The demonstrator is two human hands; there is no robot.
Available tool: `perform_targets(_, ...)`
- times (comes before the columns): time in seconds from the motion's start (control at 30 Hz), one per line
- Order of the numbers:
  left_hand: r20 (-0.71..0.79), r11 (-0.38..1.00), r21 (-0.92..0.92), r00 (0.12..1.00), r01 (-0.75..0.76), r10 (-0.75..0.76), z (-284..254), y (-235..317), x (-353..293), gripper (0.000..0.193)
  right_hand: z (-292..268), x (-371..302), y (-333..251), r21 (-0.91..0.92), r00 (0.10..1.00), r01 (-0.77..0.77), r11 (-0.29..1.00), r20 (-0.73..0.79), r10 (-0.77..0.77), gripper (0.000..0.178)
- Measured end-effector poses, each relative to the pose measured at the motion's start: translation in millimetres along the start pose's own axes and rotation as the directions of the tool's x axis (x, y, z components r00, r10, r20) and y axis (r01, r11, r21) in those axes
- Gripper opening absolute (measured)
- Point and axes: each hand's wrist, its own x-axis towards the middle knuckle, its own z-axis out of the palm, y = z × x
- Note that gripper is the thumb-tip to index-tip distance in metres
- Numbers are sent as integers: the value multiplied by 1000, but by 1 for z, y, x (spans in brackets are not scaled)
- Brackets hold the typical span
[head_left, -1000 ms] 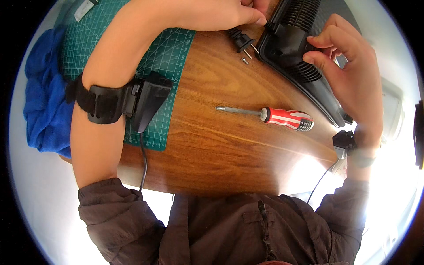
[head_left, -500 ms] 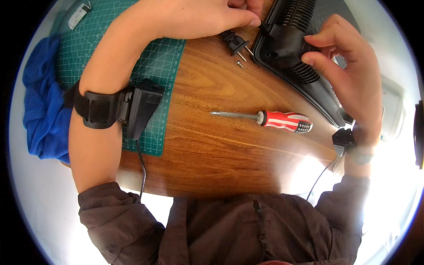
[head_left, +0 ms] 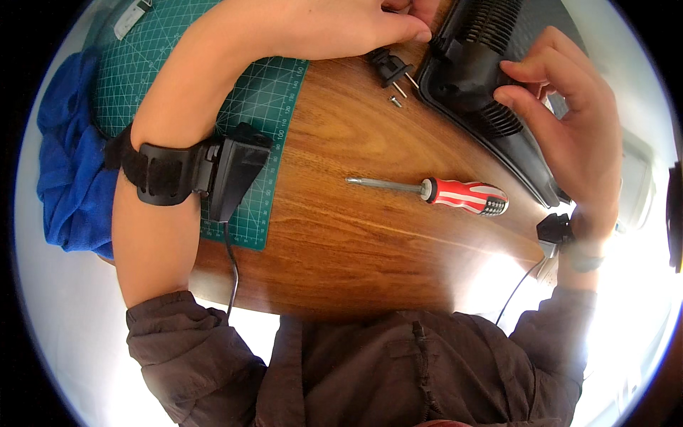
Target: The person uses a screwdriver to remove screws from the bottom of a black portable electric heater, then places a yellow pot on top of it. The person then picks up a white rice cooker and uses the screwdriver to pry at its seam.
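Observation:
A black plastic housing with slotted vents (head_left: 473, 78) lies slantwise at the upper right. My right hand (head_left: 569, 107) is closed at its right side, thumb and index finger pinching near the middle; the other fingers are partly hidden. My left hand (head_left: 356, 28) reaches over from the left, thumb and fingers pressed together by a stubby black fitting (head_left: 445, 50) on the housing's left edge. What it pinches is hidden, and its fingers are partly cut off at the top. Beneath it lies a black two-pin plug (head_left: 391, 67), with a small screw (head_left: 395, 101) beside the prongs.
A screwdriver with a red, white and black handle (head_left: 462, 196) lies on the wooden table (head_left: 341, 242). At the left are a green cutting mat (head_left: 249, 92) and a crumpled blue cloth (head_left: 67, 164). Black devices with cables (head_left: 238, 171) are strapped to both my wrists.
The whole view has shifted slightly, so the table things appear a little farther right. Both hands keep nearly the same places at the housing.

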Motion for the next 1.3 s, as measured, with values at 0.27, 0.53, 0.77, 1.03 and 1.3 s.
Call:
perform_targets(0.27,126,979,-32,973,199,-194,-9,13,16,12,0,4,2,57,1000,10,998,-13,-9,19)
perform_targets(0.53,65,998,-43,997,35,-32,-6,4,9,14,-3,5,-4,17,999,10,1000,-37,-10,19)
perform_targets(0.77,7,999,-34,1000,6,-6,2,-7,9,14,-2,2,2,77,999,14,997,-39,-11,18)
perform_targets(1.03,-18,996,-79,999,-32,30,-2,-4,5,14,-2,-4,0,-1,990,62,998,-124,-61,16)
perform_targets(1.3,26,993,-68,995,99,-97,-1,5,11,12,1,-5,-2,-7,989,52,999,-139,-52,16)
